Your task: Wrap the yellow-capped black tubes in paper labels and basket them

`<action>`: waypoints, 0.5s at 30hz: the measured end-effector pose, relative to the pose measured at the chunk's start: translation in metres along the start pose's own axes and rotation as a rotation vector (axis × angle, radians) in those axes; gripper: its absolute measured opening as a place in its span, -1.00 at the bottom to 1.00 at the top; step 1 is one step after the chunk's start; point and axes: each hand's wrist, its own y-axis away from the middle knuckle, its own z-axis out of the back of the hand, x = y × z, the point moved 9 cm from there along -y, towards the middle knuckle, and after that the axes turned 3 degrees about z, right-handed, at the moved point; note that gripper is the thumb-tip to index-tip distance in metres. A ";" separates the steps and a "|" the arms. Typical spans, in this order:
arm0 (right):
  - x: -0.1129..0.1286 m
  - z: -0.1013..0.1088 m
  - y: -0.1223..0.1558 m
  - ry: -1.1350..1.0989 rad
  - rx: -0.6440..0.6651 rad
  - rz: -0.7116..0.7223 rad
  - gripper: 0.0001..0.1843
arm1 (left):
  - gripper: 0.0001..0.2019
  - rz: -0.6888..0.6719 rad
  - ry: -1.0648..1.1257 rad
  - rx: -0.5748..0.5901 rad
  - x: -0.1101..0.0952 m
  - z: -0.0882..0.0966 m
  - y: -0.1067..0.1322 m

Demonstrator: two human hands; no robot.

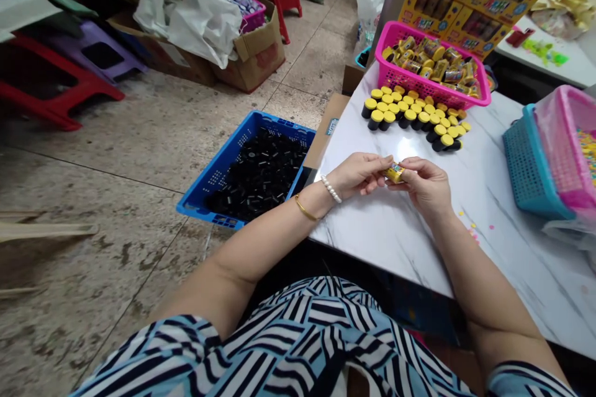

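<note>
Over the white marbled table (344, 223), a small canister with a yellow printed label (395, 172) lies between my two hands. My left hand (365, 173) pinches its left end, thumb and fingers closed. On the other side my right hand (426, 185) grips its right end, the fingertips partly hiding it. Just beyond the hands stand rows of small black canisters with yellow lids (410, 113); a few at the right lean or lie over. Behind these, a pink basket (484, 90) is heaped with yellow-labelled canisters (433, 62).
A blue crate (195, 201) of small black parts (265, 167) sits on my left, below table height. Turquoise (531, 161) and pink baskets (561, 130) stand at the right. Yellow display boxes (465, 6) are stacked behind. Tiny coloured bits (474, 225) lie beside my right forearm.
</note>
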 end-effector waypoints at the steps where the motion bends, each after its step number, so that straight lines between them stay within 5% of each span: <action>1: 0.002 -0.001 0.000 0.027 0.010 0.009 -0.78 | -0.58 0.009 -0.007 -0.012 0.001 0.001 0.000; 6: 0.019 -0.022 0.013 0.304 0.165 0.139 -0.24 | -0.54 0.010 0.017 -0.085 0.002 0.012 -0.002; 9: 0.030 -0.024 0.003 0.604 0.116 0.250 -0.48 | -0.58 0.016 0.081 -0.104 0.003 0.015 -0.003; 12: 0.047 -0.008 -0.055 0.820 0.026 0.286 -0.62 | -0.68 0.033 0.123 -0.089 0.003 0.013 -0.002; 15: 0.094 0.027 -0.145 1.001 -0.182 0.458 -0.58 | -0.74 0.024 0.071 -0.084 0.003 0.012 0.000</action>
